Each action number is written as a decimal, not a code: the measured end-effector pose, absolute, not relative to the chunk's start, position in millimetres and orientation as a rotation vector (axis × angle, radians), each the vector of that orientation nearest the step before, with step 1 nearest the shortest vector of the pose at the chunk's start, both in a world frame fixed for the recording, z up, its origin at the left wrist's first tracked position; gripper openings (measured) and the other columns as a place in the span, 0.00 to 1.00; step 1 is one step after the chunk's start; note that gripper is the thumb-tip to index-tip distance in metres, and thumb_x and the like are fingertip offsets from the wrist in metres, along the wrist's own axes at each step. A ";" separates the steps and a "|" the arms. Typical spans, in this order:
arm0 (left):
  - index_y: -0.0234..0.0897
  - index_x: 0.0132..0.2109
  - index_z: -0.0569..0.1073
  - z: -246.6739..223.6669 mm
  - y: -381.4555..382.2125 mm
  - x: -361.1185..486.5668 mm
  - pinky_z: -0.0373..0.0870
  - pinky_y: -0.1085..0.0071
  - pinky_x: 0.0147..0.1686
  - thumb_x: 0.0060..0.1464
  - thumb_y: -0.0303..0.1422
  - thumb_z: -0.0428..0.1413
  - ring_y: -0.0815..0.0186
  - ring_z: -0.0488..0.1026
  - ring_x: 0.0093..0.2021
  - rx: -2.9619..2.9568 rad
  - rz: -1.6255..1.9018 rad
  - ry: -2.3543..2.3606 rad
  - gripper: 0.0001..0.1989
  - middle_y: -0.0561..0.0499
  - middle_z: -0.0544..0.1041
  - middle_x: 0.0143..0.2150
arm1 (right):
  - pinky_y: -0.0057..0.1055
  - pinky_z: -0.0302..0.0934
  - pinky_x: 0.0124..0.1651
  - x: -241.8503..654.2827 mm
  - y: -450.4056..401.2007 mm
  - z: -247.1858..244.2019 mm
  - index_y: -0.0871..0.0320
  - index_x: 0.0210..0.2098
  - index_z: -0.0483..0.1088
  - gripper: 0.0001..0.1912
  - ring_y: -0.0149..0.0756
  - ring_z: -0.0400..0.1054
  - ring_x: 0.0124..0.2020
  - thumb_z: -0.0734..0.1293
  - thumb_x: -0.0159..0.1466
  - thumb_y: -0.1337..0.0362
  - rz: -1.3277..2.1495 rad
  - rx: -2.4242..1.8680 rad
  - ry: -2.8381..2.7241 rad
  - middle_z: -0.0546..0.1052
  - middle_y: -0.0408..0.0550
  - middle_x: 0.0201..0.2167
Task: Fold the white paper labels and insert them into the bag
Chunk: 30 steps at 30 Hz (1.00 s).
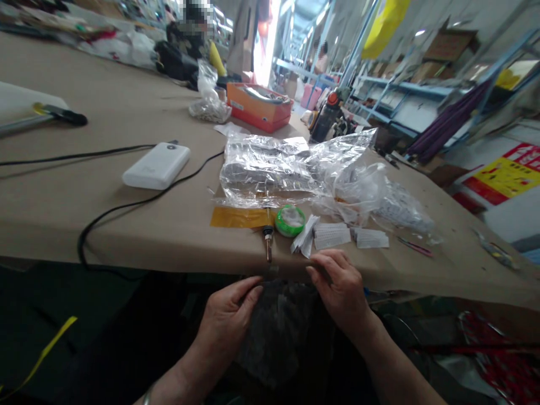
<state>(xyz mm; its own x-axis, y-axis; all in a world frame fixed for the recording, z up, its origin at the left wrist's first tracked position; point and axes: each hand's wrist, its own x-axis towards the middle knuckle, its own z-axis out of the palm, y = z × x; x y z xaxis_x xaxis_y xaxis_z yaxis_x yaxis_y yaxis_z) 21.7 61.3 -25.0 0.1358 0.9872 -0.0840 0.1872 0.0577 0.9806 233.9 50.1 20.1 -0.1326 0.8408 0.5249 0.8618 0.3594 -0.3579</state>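
My left hand (232, 309) is at the table's front edge, thumb and index finger closed at the upper left corner of a clear plastic bag (274, 332) that hangs below the edge. Opposite it, my right hand (343, 287) has bent fingers, with a small gap between thumb and index finger. Its fingertips are close to white paper labels (332, 235) and a folded label strip (305, 236). Between the hands, a metal-tipped rod with a black collar (268, 239) points toward me. Beside the rod lie a green tape roll (290, 220) and brown tape (238, 217).
Crumpled clear plastic bags (270, 169) cover the middle of the table (105, 225). A white power bank (157, 166) and a black cable (122, 208) lie left. Pink-handled tweezers (415, 246) and snips (495, 250) lie right. An orange box (258, 107) stands behind.
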 end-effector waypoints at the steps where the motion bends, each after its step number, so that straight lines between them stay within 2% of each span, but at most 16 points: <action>1: 0.36 0.43 0.78 -29.7 62.7 20.6 0.70 0.69 0.44 0.51 0.37 0.56 0.60 0.76 0.42 1.370 0.962 1.290 0.14 0.47 0.81 0.42 | 0.38 0.60 0.49 238.3 53.2 18.7 0.60 0.44 0.70 0.11 0.42 0.65 0.45 0.65 0.62 0.66 -0.149 -1.514 -2.008 0.74 0.52 0.41; 4: 0.38 0.44 0.79 -37.4 63.0 18.2 0.69 0.68 0.47 0.51 0.37 0.55 0.59 0.76 0.43 1.433 0.962 1.312 0.14 0.48 0.81 0.43 | 0.43 0.56 0.53 244.9 60.2 11.3 0.59 0.50 0.69 0.17 0.47 0.62 0.51 0.66 0.62 0.65 -0.338 -1.573 -2.115 0.73 0.52 0.49; 9: 0.38 0.34 0.80 -26.8 53.1 26.4 0.70 0.73 0.35 0.50 0.35 0.56 0.63 0.76 0.34 1.354 0.909 1.219 0.09 0.51 0.81 0.33 | 0.39 0.55 0.51 245.8 59.9 6.8 0.55 0.41 0.73 0.07 0.39 0.66 0.46 0.65 0.64 0.67 -0.363 -1.403 -2.058 0.78 0.45 0.40; 11: 0.36 0.31 0.79 -17.1 50.0 36.7 0.69 0.74 0.33 0.50 0.34 0.57 0.64 0.75 0.32 1.217 0.853 1.145 0.08 0.50 0.80 0.30 | 0.38 0.56 0.50 245.1 55.3 10.5 0.54 0.39 0.73 0.07 0.37 0.68 0.44 0.64 0.63 0.69 -0.326 -1.332 -2.038 0.79 0.44 0.37; 13: 0.34 0.31 0.77 -6.7 48.7 50.0 0.69 0.73 0.33 0.50 0.34 0.58 0.65 0.74 0.31 0.963 0.800 1.063 0.08 0.49 0.79 0.28 | 0.38 0.57 0.49 242.7 46.8 14.7 0.53 0.39 0.73 0.08 0.36 0.68 0.43 0.65 0.63 0.71 -0.277 -1.258 -2.044 0.79 0.43 0.36; 16: 0.33 0.35 0.75 5.5 49.7 70.5 0.70 0.72 0.33 0.49 0.36 0.60 0.66 0.74 0.31 0.502 0.760 0.830 0.10 0.47 0.78 0.32 | 0.39 0.58 0.49 235.1 27.1 17.7 0.54 0.39 0.72 0.08 0.37 0.68 0.44 0.64 0.62 0.71 -0.177 -1.141 -2.095 0.78 0.44 0.36; 21: 0.29 0.31 0.73 11.8 53.7 89.8 0.65 0.79 0.22 0.46 0.28 0.62 0.73 0.69 0.23 0.315 0.791 0.717 0.07 0.51 0.74 0.25 | 0.40 0.59 0.51 230.5 5.3 14.8 0.56 0.42 0.70 0.10 0.38 0.67 0.46 0.62 0.62 0.71 -0.056 -1.035 -2.201 0.78 0.46 0.38; 24: 0.29 0.34 0.73 13.5 53.6 91.3 0.70 0.74 0.26 0.50 0.27 0.59 0.70 0.72 0.25 0.376 0.738 0.817 0.04 0.48 0.76 0.28 | 0.41 0.60 0.53 243.9 18.4 14.6 0.59 0.50 0.66 0.14 0.41 0.64 0.50 0.61 0.65 0.67 -0.060 -1.205 -2.148 0.75 0.51 0.44; 26: 0.30 0.36 0.73 14.1 52.0 90.4 0.73 0.71 0.28 0.53 0.27 0.57 0.68 0.73 0.25 0.418 0.692 0.897 0.04 0.47 0.76 0.29 | 0.45 0.59 0.56 256.0 34.0 15.2 0.63 0.56 0.62 0.20 0.46 0.60 0.54 0.60 0.66 0.62 -0.132 -1.436 -2.068 0.71 0.57 0.49; 28: 0.30 0.37 0.73 12.9 50.1 89.3 0.72 0.71 0.27 0.54 0.29 0.56 0.68 0.73 0.24 0.457 0.658 0.959 0.05 0.47 0.77 0.29 | 0.51 0.57 0.57 266.0 47.6 14.8 0.65 0.58 0.60 0.27 0.52 0.57 0.56 0.62 0.64 0.55 -0.224 -1.646 -2.040 0.68 0.62 0.52; 30: 0.30 0.38 0.73 10.4 48.4 88.6 0.72 0.72 0.26 0.54 0.30 0.56 0.69 0.73 0.24 0.482 0.641 0.982 0.07 0.47 0.77 0.29 | 0.55 0.56 0.57 272.4 54.6 12.8 0.64 0.57 0.62 0.29 0.56 0.56 0.57 0.64 0.62 0.53 -0.284 -1.765 -2.075 0.67 0.62 0.55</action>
<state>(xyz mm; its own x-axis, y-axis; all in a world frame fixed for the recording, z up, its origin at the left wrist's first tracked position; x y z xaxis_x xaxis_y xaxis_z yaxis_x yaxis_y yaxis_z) 88.6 48.4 10.4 0.3999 0.6890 -0.6045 -0.2762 0.7194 0.6373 272.4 54.6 12.8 -0.1226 0.8970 0.4248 0.9781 0.1819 -0.1016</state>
